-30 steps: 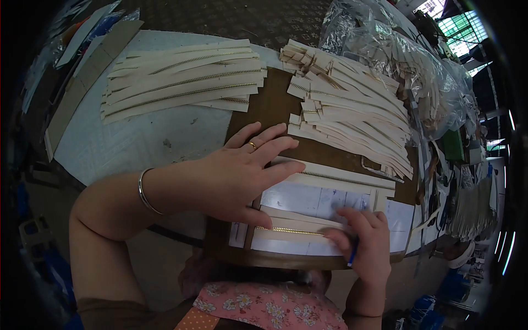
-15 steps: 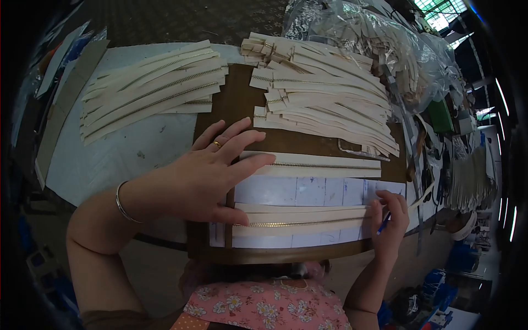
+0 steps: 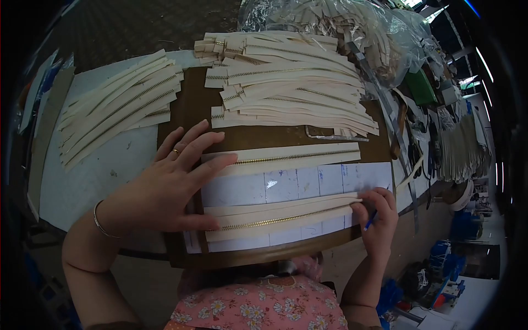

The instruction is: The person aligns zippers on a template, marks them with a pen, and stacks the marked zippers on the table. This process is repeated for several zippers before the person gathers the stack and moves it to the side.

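Observation:
A cream zipper tape with gold metal teeth [image 3: 286,218] lies across a white marked sheet [image 3: 231,187]. My left hand [image 3: 159,190] is spread open, its thumb pressing on the left end of this zipper. The index finger of that hand rests on a second cream zipper [image 3: 297,156] lying above the marked strip. At the lower zipper's right end, my right hand [image 3: 380,223] pinches the tape between thumb and fingers. A thin blue pen-like tool [image 3: 370,221] is also tucked in that hand, partly hidden by the fingers.
A large pile of zippers [image 3: 291,82] lies behind the sheet on a brown board [image 3: 187,104]. More zippers [image 3: 121,104] are stacked at left on the pale tabletop [image 3: 118,159]. Clear plastic bags [image 3: 396,49] and a metal ruler [image 3: 379,82] are at the right.
The view has shifted, so the table contents appear farther left. My right hand now pinches the lower zipper's right end; my left hand keeps its place on both zippers.

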Available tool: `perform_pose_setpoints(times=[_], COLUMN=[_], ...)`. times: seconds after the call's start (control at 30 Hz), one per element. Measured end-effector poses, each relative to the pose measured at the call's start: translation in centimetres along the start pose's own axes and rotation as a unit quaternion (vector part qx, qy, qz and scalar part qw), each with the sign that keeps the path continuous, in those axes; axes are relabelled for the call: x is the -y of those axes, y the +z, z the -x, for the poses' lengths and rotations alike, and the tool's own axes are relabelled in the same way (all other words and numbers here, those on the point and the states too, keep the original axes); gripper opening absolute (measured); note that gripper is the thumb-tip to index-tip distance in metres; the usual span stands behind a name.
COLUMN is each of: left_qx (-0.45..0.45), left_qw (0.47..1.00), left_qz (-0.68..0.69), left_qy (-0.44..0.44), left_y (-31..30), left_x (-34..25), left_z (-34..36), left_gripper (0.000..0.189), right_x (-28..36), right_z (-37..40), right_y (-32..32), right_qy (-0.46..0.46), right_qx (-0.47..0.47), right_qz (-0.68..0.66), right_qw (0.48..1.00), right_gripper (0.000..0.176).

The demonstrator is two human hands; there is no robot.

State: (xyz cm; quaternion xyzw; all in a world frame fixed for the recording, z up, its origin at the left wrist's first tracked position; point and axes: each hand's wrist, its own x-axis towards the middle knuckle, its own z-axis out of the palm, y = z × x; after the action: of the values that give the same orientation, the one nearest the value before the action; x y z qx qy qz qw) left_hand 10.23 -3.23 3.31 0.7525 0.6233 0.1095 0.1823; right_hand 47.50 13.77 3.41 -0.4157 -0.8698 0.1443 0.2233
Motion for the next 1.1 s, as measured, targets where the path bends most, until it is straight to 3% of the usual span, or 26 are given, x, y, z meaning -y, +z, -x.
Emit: perform_pose_setpoints(times=[0.2, 0.27, 0.37, 0.6, 0.9, 1.1], left_qx=[-0.004, 0.0, 0.004, -0.006, -0.018, -0.018], left_qw=[1.0, 1.0, 1.0, 1.0, 1.0, 0.999], left_qz=[0.007, 0.007, -0.003, 0.016, 0.009, 0.039], left_qy=[0.001, 0.002, -0.01, -0.012, 0.008, -0.005], left_y=[-0.1, -0.1, 0.1, 0.2, 0.4, 0.4], left_x=[-0.1, 0.1, 0.1, 0.1, 0.3, -0.4], left_z=[0.0, 0.0, -0.1, -0.1, 0.1, 0.5], left_gripper=[0.093, 0.085, 0.073, 0.065, 0.069, 0.095], right_x=[0.4, 0.7, 1.6, 0.5, 0.3, 0.3], right_z=[0.5, 1.1, 1.3, 1.3, 0.5, 0.8], right_y=[-0.4, -1.1, -3.2, -2.3, -2.1, -1.5], right_qy=[-0.024, 0.017, 0.042, 0.034, 0.016, 0.047], right_qx=[-0.01, 0.008, 0.098, 0.091, 0.109, 0.102], right_qz=[-0.017, -0.127, -0.104, -0.107, -0.1, -0.128], right_qw=[1.0, 0.992, 0.989, 0.99, 0.989, 0.985], right_gripper=[0.014, 0.008, 0.008, 0.009, 0.008, 0.008])
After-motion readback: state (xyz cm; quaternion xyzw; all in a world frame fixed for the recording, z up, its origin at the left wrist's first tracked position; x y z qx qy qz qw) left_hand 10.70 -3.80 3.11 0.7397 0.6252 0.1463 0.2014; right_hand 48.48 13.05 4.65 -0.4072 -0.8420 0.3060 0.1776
